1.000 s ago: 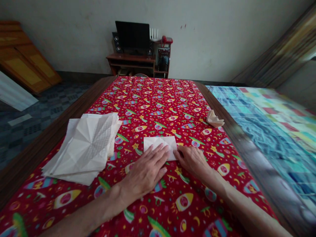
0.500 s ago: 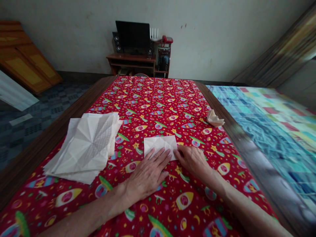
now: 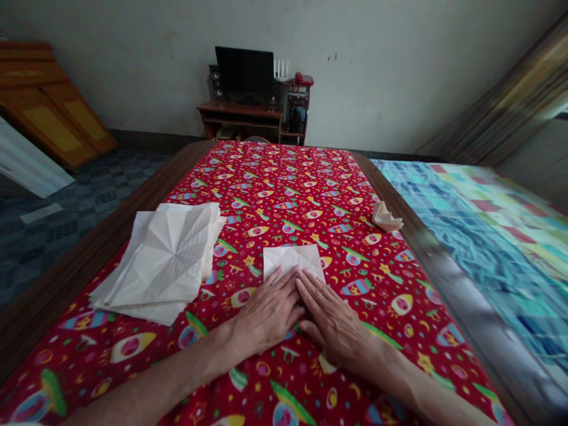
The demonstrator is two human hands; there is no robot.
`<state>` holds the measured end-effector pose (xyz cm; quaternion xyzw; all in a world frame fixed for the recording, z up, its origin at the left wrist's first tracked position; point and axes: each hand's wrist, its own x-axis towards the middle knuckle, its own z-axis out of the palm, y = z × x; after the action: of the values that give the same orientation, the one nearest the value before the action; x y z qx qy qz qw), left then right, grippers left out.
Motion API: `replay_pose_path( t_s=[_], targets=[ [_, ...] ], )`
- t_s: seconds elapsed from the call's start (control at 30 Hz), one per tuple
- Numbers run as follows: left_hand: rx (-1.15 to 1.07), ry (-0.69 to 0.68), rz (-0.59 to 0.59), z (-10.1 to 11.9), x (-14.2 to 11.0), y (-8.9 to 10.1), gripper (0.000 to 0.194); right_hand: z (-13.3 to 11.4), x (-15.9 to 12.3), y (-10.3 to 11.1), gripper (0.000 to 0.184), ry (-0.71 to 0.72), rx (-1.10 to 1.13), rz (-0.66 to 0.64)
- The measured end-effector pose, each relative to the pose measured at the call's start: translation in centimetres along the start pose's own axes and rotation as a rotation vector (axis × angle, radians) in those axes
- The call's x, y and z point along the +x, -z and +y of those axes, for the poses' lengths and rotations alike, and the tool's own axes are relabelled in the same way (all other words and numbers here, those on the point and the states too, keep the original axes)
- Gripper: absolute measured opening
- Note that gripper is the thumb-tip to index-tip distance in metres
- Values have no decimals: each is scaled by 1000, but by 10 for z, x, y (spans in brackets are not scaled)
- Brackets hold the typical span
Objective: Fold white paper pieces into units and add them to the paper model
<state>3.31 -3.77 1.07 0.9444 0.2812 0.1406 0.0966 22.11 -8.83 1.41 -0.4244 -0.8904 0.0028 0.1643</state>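
My left grip (image 3: pixel 270 313) and right grip (image 3: pixel 335 316), both flat-fingered and clasping nothing, meet on the near side of the small white creased-paper rectangle (image 3: pixel 290 257), which lies straight ahead on the red rocket-print cloth (image 3: pixel 277 198), long axis seemingly crosswise.

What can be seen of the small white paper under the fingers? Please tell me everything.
The small white paper looks thin and matte, with faint creases. Its far edge is straight, with two sharp corners; the near edge is hidden, and I cannot tell how many layers it has. It lies flat on the red patterned tablecloth, to the right of the stack of creased sheets. The left grip and right grip lay fingers over its near part.
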Motion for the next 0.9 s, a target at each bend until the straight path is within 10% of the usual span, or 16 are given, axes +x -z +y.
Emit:
replay_pose_path(
  t_s=[0.53,0.9],
  targets=[
    [204,54,-9,-18,-50,27,45,8,-14,10,43,-96,-144,13],
    [152,94,34,-17,20,26,24,18,49,4,18,-195,-325,-74]
  ],
)
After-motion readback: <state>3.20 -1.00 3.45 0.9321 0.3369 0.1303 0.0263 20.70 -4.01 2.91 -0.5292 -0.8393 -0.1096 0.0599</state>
